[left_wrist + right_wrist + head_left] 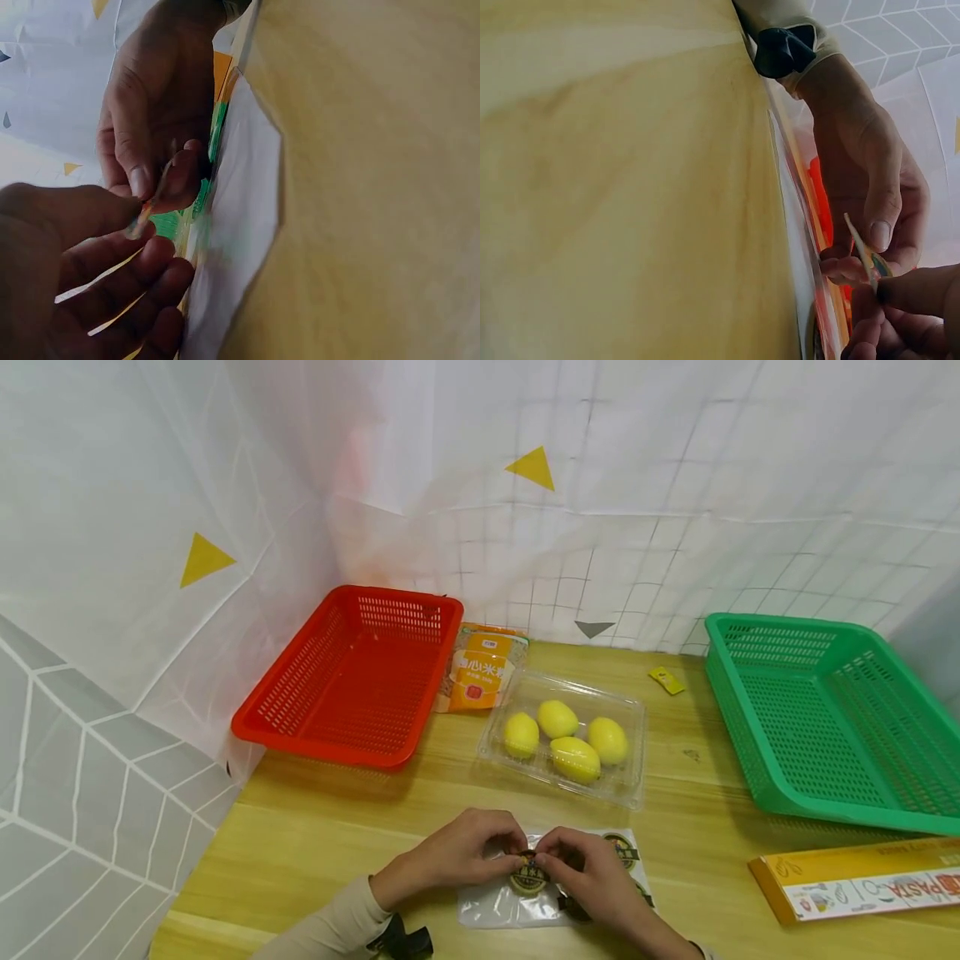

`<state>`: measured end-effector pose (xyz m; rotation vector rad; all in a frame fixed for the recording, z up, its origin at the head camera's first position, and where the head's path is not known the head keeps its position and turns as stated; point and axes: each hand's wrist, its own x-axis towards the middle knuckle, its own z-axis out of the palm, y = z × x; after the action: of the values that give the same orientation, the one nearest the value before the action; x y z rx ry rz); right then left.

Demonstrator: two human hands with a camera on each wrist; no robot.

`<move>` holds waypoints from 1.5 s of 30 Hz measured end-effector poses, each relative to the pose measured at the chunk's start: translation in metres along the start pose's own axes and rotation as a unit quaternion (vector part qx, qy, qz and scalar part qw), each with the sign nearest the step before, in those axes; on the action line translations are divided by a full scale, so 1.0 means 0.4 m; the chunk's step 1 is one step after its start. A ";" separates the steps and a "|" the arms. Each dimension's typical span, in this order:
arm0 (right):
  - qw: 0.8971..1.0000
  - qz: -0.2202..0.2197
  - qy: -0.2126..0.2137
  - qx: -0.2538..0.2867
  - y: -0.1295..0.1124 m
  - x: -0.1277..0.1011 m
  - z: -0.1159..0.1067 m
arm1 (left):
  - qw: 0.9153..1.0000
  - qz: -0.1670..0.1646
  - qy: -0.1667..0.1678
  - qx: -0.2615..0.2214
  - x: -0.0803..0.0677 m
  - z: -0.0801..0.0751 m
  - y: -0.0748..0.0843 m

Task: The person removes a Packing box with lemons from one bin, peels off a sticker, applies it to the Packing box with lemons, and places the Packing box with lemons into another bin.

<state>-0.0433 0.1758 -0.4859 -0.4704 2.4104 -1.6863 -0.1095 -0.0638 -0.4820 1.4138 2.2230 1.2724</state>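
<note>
A clear plastic bag [498, 906] with round dark-and-yellow labels lies flat on the wooden table [337, 835] near its front edge. My left hand [516, 852] and right hand [545, 858] meet over the bag's far edge, and each pinches it between thumb and fingertips. In the left wrist view my left hand [142, 225] is low on the left, with my right hand [161, 176] above it and the bag [240, 217] beside them. The right wrist view shows a thin strip of bag edge [861, 251] between my left hand [862, 251] and my right hand [877, 289].
Behind the hands stands a clear clamshell box [633, 752] with several lemons. An orange snack packet [480, 668] lies beside a red basket [352, 677] at back left. A green basket [832, 727] is at right, a small yellow sachet [666, 680] beside it, a pasta box [855, 881] at front right.
</note>
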 end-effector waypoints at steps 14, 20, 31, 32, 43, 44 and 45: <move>0.998 -0.018 0.058 0.033 -0.034 -0.003 -0.025 | 0.990 -0.100 0.038 -0.094 0.016 -0.012 0.009; 0.995 0.007 0.089 0.043 -0.068 0.011 -0.035 | 0.970 -0.136 0.054 -0.194 0.034 -0.031 0.030; 0.991 -0.016 0.131 0.033 -0.119 0.033 -0.079 | 0.954 -0.137 0.120 -0.240 0.069 -0.064 0.070; 0.990 -0.018 0.133 0.034 -0.123 0.036 -0.083 | 0.953 -0.132 0.127 -0.240 0.072 -0.068 0.072; 0.988 -0.027 0.153 0.025 -0.144 0.067 -0.128 | 0.948 -0.122 0.174 -0.235 0.102 -0.093 0.091; 0.987 -0.030 0.154 0.026 -0.144 0.071 -0.131 | 0.947 -0.118 0.177 -0.240 0.105 -0.094 0.092; 0.987 -0.032 0.155 0.027 -0.144 0.075 -0.135 | 0.947 -0.112 0.179 -0.243 0.110 -0.096 0.093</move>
<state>-0.0786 0.1950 -0.4116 -0.2998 2.5734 -1.9760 -0.1307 -0.0428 -0.4198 0.7737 1.9841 1.9339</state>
